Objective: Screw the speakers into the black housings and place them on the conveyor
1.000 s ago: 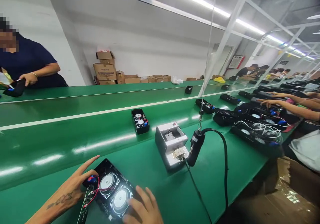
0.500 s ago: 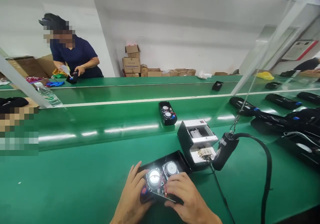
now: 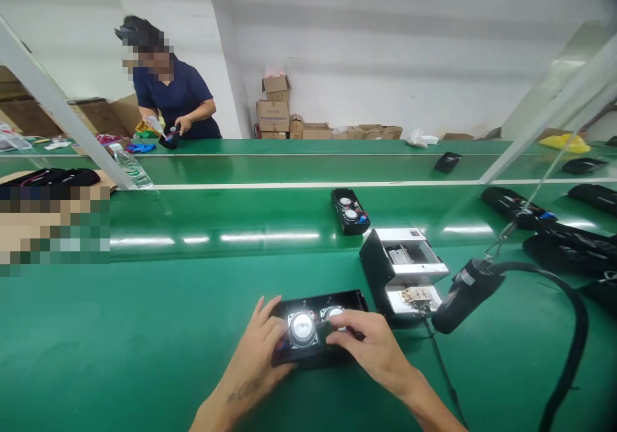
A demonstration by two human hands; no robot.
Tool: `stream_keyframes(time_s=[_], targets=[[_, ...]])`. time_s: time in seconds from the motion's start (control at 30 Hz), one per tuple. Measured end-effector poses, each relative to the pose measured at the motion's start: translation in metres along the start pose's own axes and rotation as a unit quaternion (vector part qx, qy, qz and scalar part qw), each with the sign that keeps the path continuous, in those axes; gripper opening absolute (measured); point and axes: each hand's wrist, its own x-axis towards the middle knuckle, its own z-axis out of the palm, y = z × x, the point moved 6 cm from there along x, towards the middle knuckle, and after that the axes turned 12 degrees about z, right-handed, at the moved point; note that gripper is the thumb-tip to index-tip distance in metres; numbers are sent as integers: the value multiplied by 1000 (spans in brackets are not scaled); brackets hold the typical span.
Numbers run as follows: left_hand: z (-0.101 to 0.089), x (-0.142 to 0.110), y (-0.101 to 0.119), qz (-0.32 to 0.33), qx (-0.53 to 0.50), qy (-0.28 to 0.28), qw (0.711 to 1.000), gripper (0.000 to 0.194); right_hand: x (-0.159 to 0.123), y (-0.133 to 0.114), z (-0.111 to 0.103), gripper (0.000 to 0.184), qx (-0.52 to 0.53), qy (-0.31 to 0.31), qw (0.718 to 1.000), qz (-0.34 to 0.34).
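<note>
A black speaker housing (image 3: 313,357) lies on the green bench in front of me, its inner side up, with two round silver speaker drivers (image 3: 303,329) in it. My left hand (image 3: 263,342) grips the housing's left end, fingers over the top edge and thumb at the near side. Above the right part of the housing, my right hand (image 3: 369,342) pinches a small dark flat piece (image 3: 324,333) between thumb and fingers; its kind is not clear. That hand partly covers the right driver.
A black-and-white machine (image 3: 402,271) stands right of the housing, beside a hanging black power tool (image 3: 467,294) with a thick cable. Another speaker housing (image 3: 350,212) sits beyond. More black housings (image 3: 518,207) lie at right. A co-worker (image 3: 173,98) handles a dark part across the bench.
My right hand has lifted from the housing's near edge and now pinches the dark piece over it. The housing has turned more level. The view has shifted left.
</note>
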Motion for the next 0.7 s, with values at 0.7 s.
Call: stream_keyframes(time_s=[0.7], targets=[[14, 8, 19, 5, 45, -4, 999, 41, -4, -22, 40, 38, -377, -251, 889, -67]])
